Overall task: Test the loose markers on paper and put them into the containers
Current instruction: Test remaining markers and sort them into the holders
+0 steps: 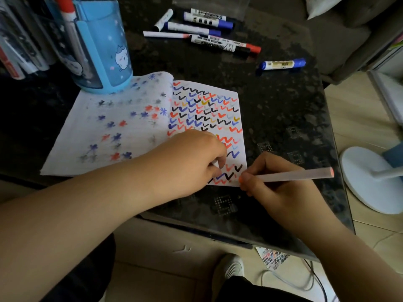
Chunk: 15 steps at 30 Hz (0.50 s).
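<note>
Landmark for all positions: the open notebook [139, 127] lying on the dark bench [283, 118].

Step in hand: testing one pale marker [287, 174] with an orange tip. My right hand [281, 188] grips it in a writing pinch, tip at the notebook's near right corner, just beside the last row of ticks. My left hand [196, 162] rests on the right page, fingers curled around something small and white, probably the cap [216, 164]; I cannot confirm.

To do it well: keep the left hand pressing the page flat, since the corner sits close to the bench edge. Little blank paper remains there, so make one short tick in the bare strip, light pressure, and judge the ink.

Around: the blue holder [104, 46] stands on the notebook's far left corner, one red-capped marker already inside. The loose markers [205, 29] lie well beyond the notebook's far edge; a single blue marker [282, 64] sits off to its far right.

Obstruction: my left forearm crosses the path to the holder.
</note>
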Tool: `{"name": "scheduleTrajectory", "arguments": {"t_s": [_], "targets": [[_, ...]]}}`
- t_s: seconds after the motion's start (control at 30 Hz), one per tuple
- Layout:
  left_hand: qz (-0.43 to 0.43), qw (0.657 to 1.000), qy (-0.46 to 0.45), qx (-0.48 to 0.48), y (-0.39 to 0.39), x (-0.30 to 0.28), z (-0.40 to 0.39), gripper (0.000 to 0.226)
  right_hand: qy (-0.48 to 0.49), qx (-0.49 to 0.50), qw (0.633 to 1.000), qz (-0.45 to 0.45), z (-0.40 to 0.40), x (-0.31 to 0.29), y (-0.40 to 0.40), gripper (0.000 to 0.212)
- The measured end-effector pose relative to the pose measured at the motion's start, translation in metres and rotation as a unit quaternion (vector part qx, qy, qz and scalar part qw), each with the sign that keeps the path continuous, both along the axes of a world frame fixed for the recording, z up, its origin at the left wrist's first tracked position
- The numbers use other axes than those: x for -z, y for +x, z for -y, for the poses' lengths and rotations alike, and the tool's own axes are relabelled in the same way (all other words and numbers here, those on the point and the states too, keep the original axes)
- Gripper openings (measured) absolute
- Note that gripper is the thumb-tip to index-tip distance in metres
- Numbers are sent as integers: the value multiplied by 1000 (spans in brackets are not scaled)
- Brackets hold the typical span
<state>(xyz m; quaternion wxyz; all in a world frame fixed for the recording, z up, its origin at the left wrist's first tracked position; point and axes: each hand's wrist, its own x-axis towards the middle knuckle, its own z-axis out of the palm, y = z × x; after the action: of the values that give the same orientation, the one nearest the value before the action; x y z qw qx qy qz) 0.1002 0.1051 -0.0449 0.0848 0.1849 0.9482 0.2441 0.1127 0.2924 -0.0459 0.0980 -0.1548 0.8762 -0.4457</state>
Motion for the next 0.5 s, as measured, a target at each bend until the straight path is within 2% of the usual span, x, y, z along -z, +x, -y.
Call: {"name": "scheduleTrajectory", "arguments": {"t_s": [0.5], "targets": [[8,1000,5,-15,-1,1,-2,20,17,-15,1000,-8,-2,0,0,13]]}}
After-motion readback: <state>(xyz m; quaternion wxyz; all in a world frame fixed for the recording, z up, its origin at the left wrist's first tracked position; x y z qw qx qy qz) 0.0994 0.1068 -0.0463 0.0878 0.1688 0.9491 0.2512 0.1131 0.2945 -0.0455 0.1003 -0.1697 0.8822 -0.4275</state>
